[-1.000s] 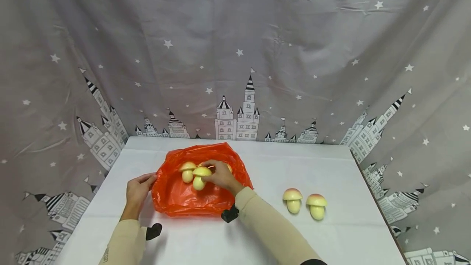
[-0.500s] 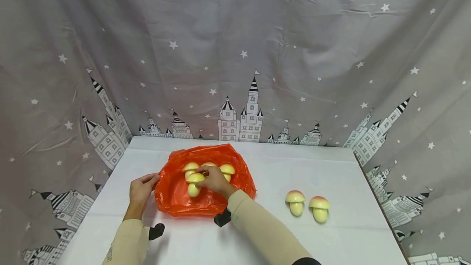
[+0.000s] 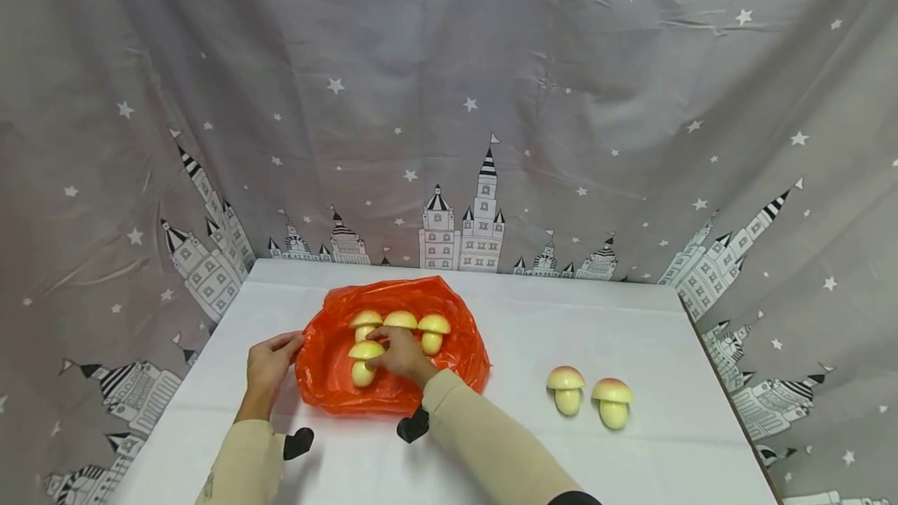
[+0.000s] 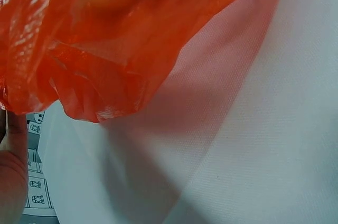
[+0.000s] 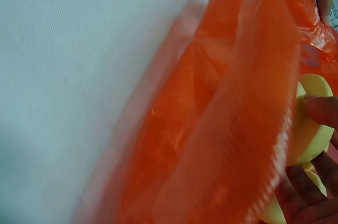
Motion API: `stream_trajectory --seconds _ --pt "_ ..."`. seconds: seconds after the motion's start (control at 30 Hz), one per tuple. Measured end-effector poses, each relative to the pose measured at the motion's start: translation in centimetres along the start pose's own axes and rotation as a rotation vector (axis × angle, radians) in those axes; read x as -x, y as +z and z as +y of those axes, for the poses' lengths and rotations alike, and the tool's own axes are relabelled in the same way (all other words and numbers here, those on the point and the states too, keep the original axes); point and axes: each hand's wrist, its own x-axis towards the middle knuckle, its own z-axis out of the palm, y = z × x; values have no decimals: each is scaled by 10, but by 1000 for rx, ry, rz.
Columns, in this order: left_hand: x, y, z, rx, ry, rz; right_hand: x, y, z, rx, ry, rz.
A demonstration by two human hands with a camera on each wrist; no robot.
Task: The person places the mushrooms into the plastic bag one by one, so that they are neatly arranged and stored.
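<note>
A red plastic bag (image 3: 319, 384) lies open on the white table, its mouth spread wide. My left hand (image 3: 268, 372) pinches the bag's left rim; in the left wrist view only part of that hand (image 4: 13, 166) shows beside the hanging plastic. Inside the bag, my right hand (image 3: 401, 353) grips a yellow toy mushroom (image 3: 362, 373), which stands near the bag's front left. The right wrist view shows the thumb on this mushroom (image 5: 312, 137), partly hidden by the bag wall. Behind it in the bag are three more toy mushrooms (image 3: 433, 325), the middle one partly covered by the right hand.
Two toy mushrooms with reddish caps, a left one (image 3: 566, 390) and a right one (image 3: 613, 403), lie on the table (image 3: 673, 443) right of the bag. A grey curtain (image 3: 561, 61) printed with castles and stars hangs behind the table.
My right hand has carried the mushroom left and toward the front inside the bag, baring the mushrooms behind. My left hand keeps its hold on the rim. The head view has shifted slightly.
</note>
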Motion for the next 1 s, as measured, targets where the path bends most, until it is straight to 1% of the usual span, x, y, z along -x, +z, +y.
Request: stream_trajectory --seconds 0.07,0.1,0.17,0.2,0.23,0.3,0.37,0.4,0.43,0.5,0.57,0.6,0.63,0.8,0.83,0.87,0.9,0.93,1.0 --pt "-14 1 -16 -31 11 16 0 4 0 3 9 4" --pt "-21 1 -23 -51 21 8 0 6 0 1 16 6" --pt "-33 2 -36 -83 22 19 0 10 1 -4 41 10" --pt "-37 3 -42 -103 14 36 0 11 1 -8 55 10" --pt "-39 1 -43 -85 20 18 0 13 1 -8 60 12" --pt "-38 1 -42 -72 23 1 1 16 1 -3 70 12" --pt "-36 1 -42 -60 21 1 2 17 1 -6 67 18" --pt "-35 -1 -40 -38 27 -18 3 18 1 -6 66 21" --pt "-34 -1 -40 -32 27 -19 3 19 2 -4 64 24" --pt "-36 2 -44 -49 14 16 4 20 2 -6 72 26" --pt "-38 3 -47 -55 6 17 4 22 3 -12 83 28" --pt "-39 3 -48 -44 8 5 4 22 3 -7 85 28" --pt "-41 5 -50 -58 -2 25 4 23 4 -2 80 31" --pt "-47 8 -56 -76 14 37 3 23 4 29 51 36" --pt "-48 8 -57 -85 13 59 3 23 4 27 50 34" --pt "-49 9 -57 -87 14 62 3 22 4 19 54 31" --pt "-48 9 -57 -84 11 64 3 22 4 11 55 28" --pt "-46 7 -54 -74 11 43 3 21 5 3 62 23" --pt "-40 6 -48 -63 3 36 4 19 5 -11 72 15"
